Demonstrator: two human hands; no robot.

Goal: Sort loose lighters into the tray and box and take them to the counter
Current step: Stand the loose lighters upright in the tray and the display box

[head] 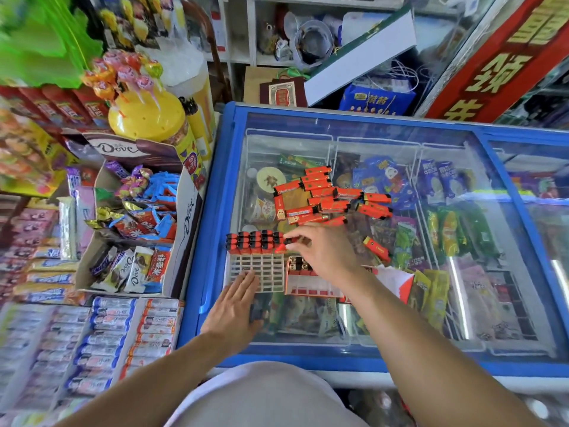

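Loose lighters (329, 198) crowd far glass; tray (257, 272) near half open, lid right bare.

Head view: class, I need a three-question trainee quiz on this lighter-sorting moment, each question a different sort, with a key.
1. True or false: the left hand rests flat on the tray.
2. Which tray rows hold lighters? A) far rows B) near rows C) all rows
3. Fill in: the right hand pinches a ___ at the tray's far right corner.

Key: 1 true; 2 A; 3 lighter. The loose pile lies beyond, on the freezer lid.
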